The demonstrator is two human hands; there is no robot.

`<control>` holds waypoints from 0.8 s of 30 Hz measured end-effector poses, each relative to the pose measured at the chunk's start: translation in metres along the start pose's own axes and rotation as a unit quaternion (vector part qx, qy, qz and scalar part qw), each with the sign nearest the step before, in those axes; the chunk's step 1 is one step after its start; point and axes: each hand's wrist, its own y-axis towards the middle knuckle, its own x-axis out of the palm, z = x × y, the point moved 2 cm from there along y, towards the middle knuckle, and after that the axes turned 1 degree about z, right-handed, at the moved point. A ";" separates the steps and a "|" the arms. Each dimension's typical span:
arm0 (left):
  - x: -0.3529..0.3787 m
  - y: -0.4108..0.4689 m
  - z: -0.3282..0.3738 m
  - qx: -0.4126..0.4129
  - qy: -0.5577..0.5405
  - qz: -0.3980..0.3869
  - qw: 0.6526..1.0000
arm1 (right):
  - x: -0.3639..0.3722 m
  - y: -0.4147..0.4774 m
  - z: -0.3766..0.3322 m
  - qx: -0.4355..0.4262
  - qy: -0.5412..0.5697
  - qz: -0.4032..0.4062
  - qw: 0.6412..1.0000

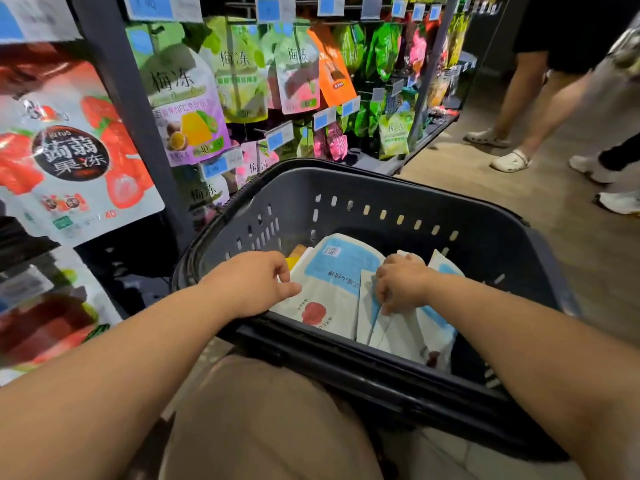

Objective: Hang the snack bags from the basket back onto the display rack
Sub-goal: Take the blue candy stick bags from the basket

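Entry, head view. Both grips are down in the basket (381,192).

- Right grip (403,287): fingers curled down, pinching the top edge of an upright snack bag (391,330), white with a blue band. More white-and-blue bags (436,327) stand touching it on the outer side of this grip, towards the basket's right wall.
- Left grip (252,285): over the near-left rim, fingers curled under, thumb pointing at the right grip. The thumb tip lies at the edge of the large snack bag (332,282). I cannot tell whether it is pinching that bag or only touching it.
- The large snack bag lies flat between the two grips, with its blue end away from me and a red fruit print at the near end.
- A yellow-orange packet (297,255) shows just beyond the left grip's knuckles, mostly hidden.
- The display rack (124,109) stands beyond and outside the left grip. Green pouches (183,95) hang on it, with a strawberry pouch (69,157) further out and blue price tags (214,164) on the rails.
- Well beyond the right grip, the legs of other people (512,109) stand on the floor (519,220).
- Tan shorts (263,420) are below both grips, under the near rim.
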 end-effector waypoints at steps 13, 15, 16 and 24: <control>0.001 -0.002 -0.001 -0.022 -0.044 0.017 0.999 | -0.039 -0.007 0.029 0.179 0.448 0.254 0.838; 0.001 -0.003 -0.001 -0.029 -0.057 0.024 0.998 | -0.043 -0.009 0.027 0.192 0.464 0.267 0.822; 0.000 -0.003 0.000 -0.032 -0.060 0.026 0.997 | -0.045 -0.010 0.026 0.197 0.469 0.277 0.815; -0.004 -0.005 0.000 -0.050 -0.099 0.016 0.994 | -0.059 -0.025 0.030 0.235 0.606 0.359 0.670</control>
